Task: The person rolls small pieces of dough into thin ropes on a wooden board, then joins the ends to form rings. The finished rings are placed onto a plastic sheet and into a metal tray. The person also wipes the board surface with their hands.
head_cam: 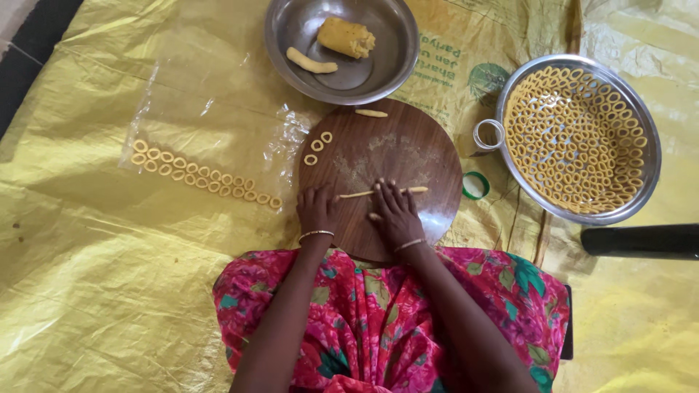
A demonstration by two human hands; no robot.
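Observation:
A thin yellow dough rope [357,193] lies across a round dark wooden board [408,156]. My right hand [395,213] rests flat with its fingers over the middle of the rope. My left hand [317,208] sits at the rope's left end, fingertips on the board. Three small dough rings [317,145] lie at the board's upper left, and a short dough piece [371,113] lies at its far edge.
A steel bowl [291,36] beyond the board holds a dough lump [346,36] and a dough roll [311,61]. A steel colander [652,164] at right is filled with rings. Two rows of rings [204,177] lie on clear plastic at left. A yellow sheet [95,255] covers the floor.

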